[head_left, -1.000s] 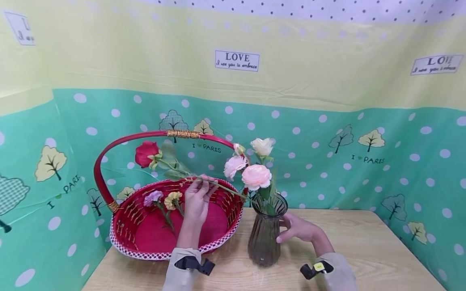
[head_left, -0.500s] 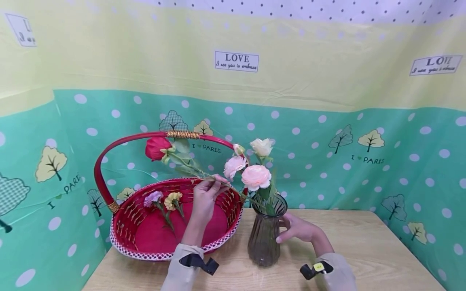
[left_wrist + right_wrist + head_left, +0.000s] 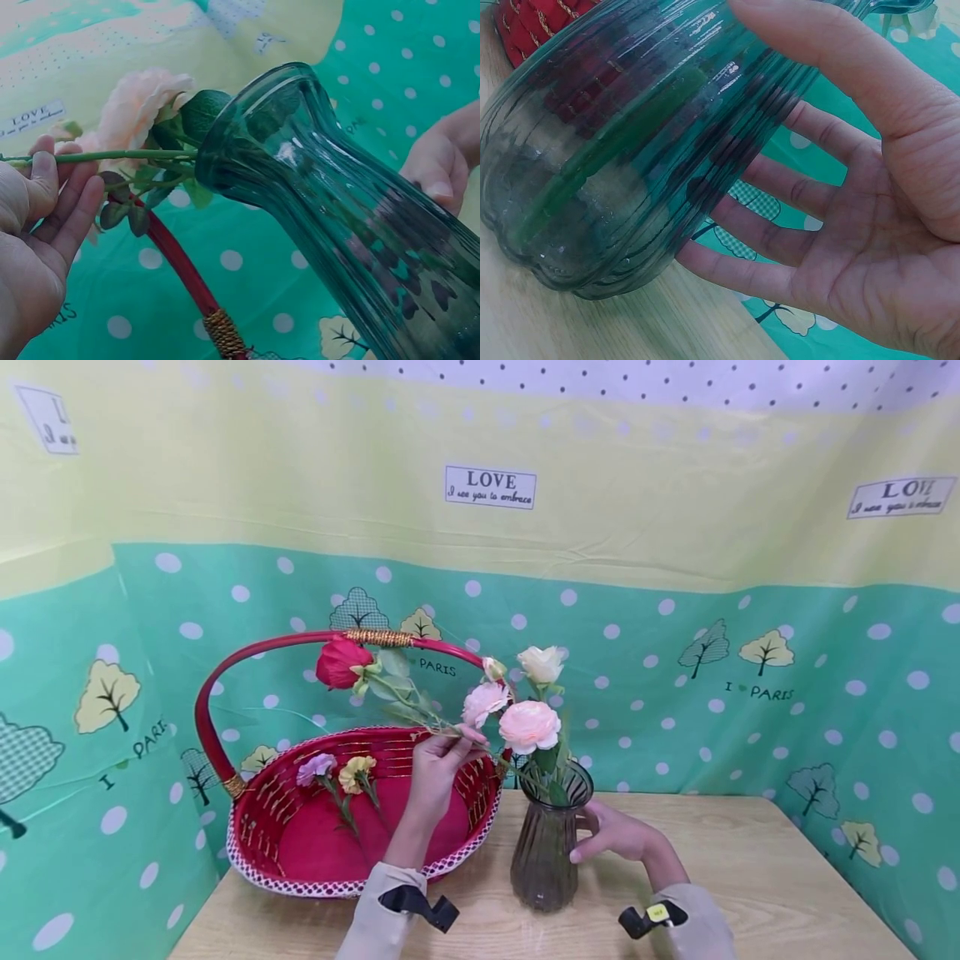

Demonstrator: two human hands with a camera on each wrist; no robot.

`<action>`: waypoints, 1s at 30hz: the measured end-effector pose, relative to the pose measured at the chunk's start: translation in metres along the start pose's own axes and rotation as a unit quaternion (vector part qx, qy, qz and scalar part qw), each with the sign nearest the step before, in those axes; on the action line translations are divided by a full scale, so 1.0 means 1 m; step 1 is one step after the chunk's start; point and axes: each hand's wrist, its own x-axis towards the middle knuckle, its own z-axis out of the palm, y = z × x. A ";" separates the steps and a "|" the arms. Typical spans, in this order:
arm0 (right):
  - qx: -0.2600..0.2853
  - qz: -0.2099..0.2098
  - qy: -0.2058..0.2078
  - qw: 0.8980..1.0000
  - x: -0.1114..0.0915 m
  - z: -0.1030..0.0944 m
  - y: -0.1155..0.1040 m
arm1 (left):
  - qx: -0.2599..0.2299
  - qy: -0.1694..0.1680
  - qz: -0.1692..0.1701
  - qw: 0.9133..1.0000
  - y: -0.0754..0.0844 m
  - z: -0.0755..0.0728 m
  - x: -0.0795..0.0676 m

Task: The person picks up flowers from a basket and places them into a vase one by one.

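My left hand pinches the green stem of a red rose between thumb and fingers. The rose slants, its bloom up at the left in front of the basket handle, its stem's lower end at the vase mouth. The ribbed, dark glass vase stands on the table. Around its right side my right hand curls, with thumb in front and fingers behind, as the right wrist view shows. Pink flowers and a white rose stand in the vase; a green stem shows through its glass.
Left of the vase sits a red woven basket with a tall arched handle. A purple flower and a yellow flower lie inside. Patterned cloth hangs behind the wooden table.
My left hand has moved to the right, bringing the red rose nearer the vase with its stem further toward the mouth. The right hand and vase have stayed in place.
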 end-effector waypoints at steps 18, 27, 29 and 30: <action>0.002 -0.007 0.006 1.000 0.000 0.002 -0.002 | 0.032 -0.001 -0.006 0.999 0.000 0.005 0.000; -0.010 0.004 0.039 0.999 0.001 0.000 0.001 | 0.033 0.017 0.002 0.999 -0.005 0.011 -0.002; -0.010 0.005 0.041 0.999 0.001 0.000 0.001 | 0.039 0.020 0.002 0.999 -0.006 0.012 -0.004; -0.011 0.005 0.041 0.999 0.002 -0.001 0.001 | 0.041 0.021 0.001 0.999 -0.007 0.012 -0.004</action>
